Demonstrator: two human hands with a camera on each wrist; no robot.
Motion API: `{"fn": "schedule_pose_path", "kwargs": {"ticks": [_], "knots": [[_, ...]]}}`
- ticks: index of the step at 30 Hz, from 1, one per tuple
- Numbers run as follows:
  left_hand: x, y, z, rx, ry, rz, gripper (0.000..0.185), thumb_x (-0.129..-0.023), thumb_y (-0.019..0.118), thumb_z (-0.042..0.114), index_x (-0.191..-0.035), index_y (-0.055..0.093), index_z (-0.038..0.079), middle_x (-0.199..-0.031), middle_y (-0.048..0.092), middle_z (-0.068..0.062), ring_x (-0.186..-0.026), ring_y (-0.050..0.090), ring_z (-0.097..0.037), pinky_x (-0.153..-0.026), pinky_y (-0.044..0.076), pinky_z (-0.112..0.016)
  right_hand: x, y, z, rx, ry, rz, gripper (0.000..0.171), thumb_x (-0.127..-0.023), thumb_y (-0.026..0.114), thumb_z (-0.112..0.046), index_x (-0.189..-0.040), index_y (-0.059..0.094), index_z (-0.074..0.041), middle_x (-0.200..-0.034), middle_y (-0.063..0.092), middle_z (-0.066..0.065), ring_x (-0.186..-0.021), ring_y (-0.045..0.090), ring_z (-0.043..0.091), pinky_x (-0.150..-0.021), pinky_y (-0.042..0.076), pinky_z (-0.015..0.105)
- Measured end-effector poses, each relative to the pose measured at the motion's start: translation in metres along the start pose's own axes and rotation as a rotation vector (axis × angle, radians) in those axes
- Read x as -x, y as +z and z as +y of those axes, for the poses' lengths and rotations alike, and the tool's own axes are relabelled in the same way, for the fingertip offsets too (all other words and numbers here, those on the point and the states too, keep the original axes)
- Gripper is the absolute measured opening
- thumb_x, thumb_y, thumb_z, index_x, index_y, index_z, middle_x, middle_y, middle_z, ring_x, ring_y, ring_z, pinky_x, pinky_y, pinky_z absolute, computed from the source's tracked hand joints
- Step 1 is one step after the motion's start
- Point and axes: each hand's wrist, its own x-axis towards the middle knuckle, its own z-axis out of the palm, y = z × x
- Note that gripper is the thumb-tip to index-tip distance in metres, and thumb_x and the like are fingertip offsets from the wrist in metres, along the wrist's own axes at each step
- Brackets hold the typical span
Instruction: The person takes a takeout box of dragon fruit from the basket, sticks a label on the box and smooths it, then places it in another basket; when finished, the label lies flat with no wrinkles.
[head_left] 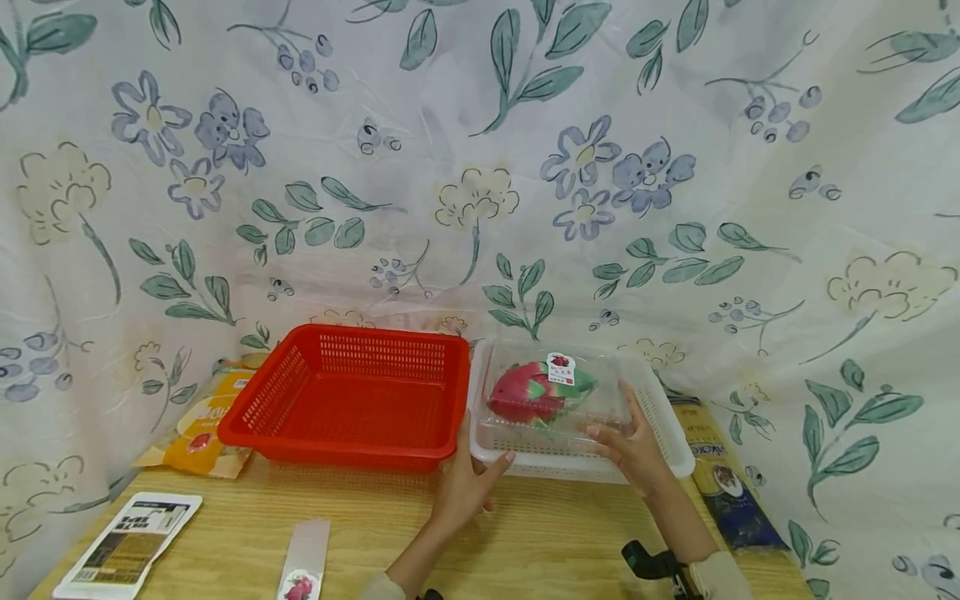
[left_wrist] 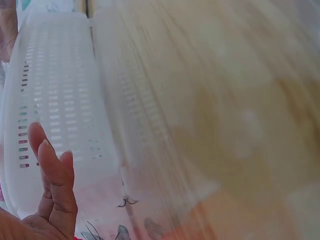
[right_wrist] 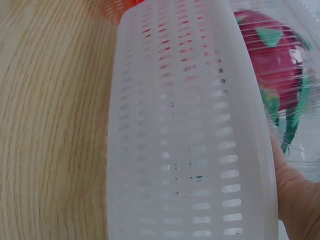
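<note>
A clear plastic box [head_left: 551,408] with a pink-and-green dragon fruit [head_left: 525,392] inside sits in the white basket [head_left: 678,446]. My right hand [head_left: 637,442] grips the box at its front right corner, thumb in front and fingers along the right side. In the right wrist view, the hand [right_wrist: 297,200] reaches behind the basket's slotted wall [right_wrist: 195,120], and its fingers are mostly hidden. My left hand [head_left: 461,487] is by the basket's front left corner, its fingers extended. The left wrist view shows that hand [left_wrist: 55,190] with raised fingers holding nothing.
An empty red basket [head_left: 352,454] stands to the left. An orange bag [head_left: 210,429] lies beside it, with a white-and-brown packet [head_left: 127,546] nearer the front. A labelled strip [head_left: 307,542] rests at the front. A blue-and-gold bag [head_left: 723,475] is at the right, and a floral curtain [head_left: 480,167] hangs behind.
</note>
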Motion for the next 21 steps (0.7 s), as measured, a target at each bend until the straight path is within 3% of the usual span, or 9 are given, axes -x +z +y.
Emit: {"fn": "schedule_pose_path", "kwargs": {"ticks": [14, 21], "knots": [[0.0, 0.0, 0.0, -0.014, -0.004, 0.005, 0.101, -0.087, 0.073, 0.047, -0.161, 0.009, 0.022, -0.067, 0.052, -0.005, -0.04, 0.059, -0.017, -0.038, 0.045, -0.025, -0.01, -0.006, 0.0, 0.028, 0.033, 0.015, 0.103, -0.093, 0.062, -0.002, -0.158, -0.015, -0.026, -0.14, 0.033, 0.035, -0.107, 0.069, 0.021, -0.091, 0.057, 0.034], [-0.002, -0.001, 0.0, -0.037, -0.012, 0.0, 0.101, -0.087, 0.073, 0.048, -0.16, 0.009, 0.021, -0.065, 0.053, -0.003, -0.04, 0.058, -0.016, -0.038, 0.042, -0.025, -0.015, -0.012, -0.002, 0.013, 0.05, 0.008, 0.106, -0.092, 0.062, -0.001, -0.158, -0.018, -0.025, -0.126, 0.044, 0.02, -0.103, 0.07, 0.021, -0.09, 0.057, 0.036]]}}
